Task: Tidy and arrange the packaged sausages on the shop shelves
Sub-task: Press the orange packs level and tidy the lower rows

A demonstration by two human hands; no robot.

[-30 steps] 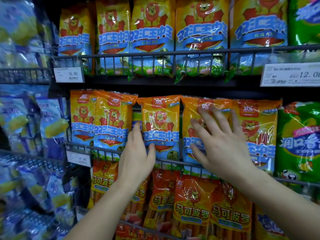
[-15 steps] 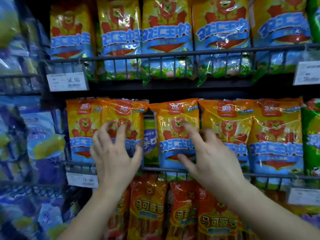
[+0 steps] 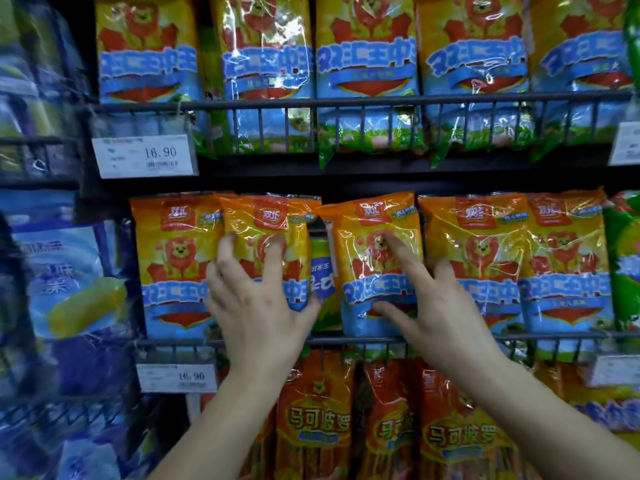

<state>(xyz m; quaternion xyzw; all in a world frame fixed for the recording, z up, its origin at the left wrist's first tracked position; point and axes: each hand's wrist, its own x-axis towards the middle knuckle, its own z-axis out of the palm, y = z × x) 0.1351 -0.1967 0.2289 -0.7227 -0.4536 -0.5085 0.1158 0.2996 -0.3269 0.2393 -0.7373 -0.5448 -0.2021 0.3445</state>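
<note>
Two bare forearms are raised from the bottom of the frame to a row of orange sausage packs at mid-frame. The left hand point(image 3: 258, 306) is spread, fingers apart, over the second pack point(image 3: 273, 220); the right hand point(image 3: 436, 306) is laid flat, fingers splayed, on the third pack point(image 3: 374, 268). A narrow gap between these packs is filled by a green pack point(image 3: 323, 271) behind. Movement downward is limited by the wire rail point(image 3: 554, 336). The left edge is blurred beyond reading.
</note>
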